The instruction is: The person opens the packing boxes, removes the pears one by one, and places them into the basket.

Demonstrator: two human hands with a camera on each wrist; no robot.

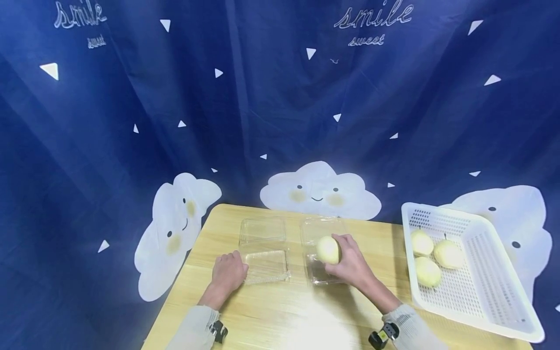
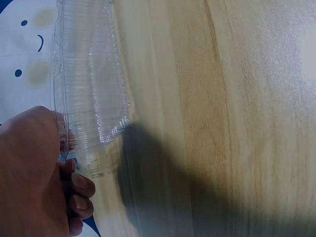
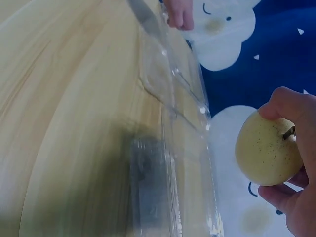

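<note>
My right hand (image 1: 351, 262) grips a pale yellow pear (image 1: 327, 250), with thumb and fingers spread round its sides. In the right wrist view the pear (image 3: 269, 148) shows a short dark stem and small speckles. It hangs over an opened clear plastic clamshell box (image 1: 311, 272), overlapping its front half in the head view. A second clear clamshell box (image 1: 265, 265) lies opened to the left, its lid folded back. My left hand (image 1: 229, 271) pinches that box's left edge; in the left wrist view the curled fingertips (image 2: 81, 185) show beside the box's corner (image 2: 106, 133).
A white perforated plastic basket (image 1: 474, 291) stands at the table's right, with three pears (image 1: 448, 253) grouped in its left part. Behind the light wooden table (image 1: 271, 321) hangs a dark blue curtain (image 1: 280, 97) with clouds and triangles.
</note>
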